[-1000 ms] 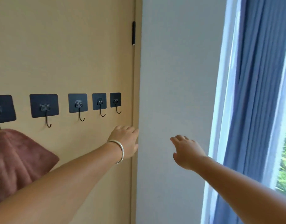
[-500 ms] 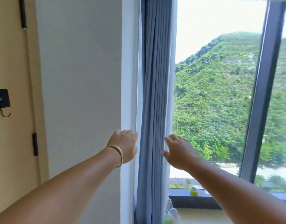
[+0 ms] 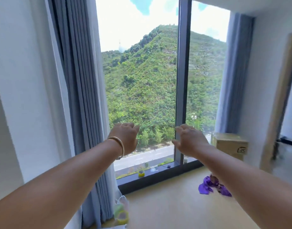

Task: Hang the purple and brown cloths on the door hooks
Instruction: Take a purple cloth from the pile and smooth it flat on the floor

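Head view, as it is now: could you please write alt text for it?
Both arms reach forward, left hand and right hand open and holding nothing, before a tall window facing a green hill. A purple cloth lies crumpled on the floor below the right forearm.

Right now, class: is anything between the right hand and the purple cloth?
Nothing visible. The purple cloth lies on the light surface below the raised right hand, partly hidden by that forearm.

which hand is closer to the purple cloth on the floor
Right. The right hand is raised above the purple cloth, its forearm passing right beside it; the left hand is raised farther off to the cloth's left. Both are empty.
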A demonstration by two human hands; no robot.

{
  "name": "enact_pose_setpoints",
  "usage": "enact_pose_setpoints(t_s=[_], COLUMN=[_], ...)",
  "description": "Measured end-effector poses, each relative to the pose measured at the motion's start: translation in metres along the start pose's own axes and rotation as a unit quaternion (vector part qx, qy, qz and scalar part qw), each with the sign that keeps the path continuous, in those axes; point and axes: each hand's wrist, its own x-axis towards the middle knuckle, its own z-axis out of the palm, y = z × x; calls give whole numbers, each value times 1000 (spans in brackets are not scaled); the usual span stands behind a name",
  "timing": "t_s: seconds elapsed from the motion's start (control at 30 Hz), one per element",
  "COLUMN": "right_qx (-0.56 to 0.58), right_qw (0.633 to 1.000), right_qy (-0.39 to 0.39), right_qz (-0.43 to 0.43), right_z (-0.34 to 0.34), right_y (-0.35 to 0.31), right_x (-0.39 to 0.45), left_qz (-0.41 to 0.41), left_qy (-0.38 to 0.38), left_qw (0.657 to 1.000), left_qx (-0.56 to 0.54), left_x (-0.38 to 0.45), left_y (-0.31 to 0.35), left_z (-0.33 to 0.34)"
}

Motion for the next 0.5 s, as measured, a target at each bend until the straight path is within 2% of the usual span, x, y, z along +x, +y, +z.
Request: enact_pose_setpoints(t_s=[0.3,0.5], right_qx=[-57,-101], right_qw=[992,969], right_qy=[0,8], right_qz=[116,224], right_z=[-20,-53], right_y=[148,236], right_x=[-71,-134], left_qz=[120,195], left_qy=[40,84], left_qw=[990,972], left_qx=[-60,-102], left_x=[74,115], left_y=[160,269], left_z=[-8,-32])
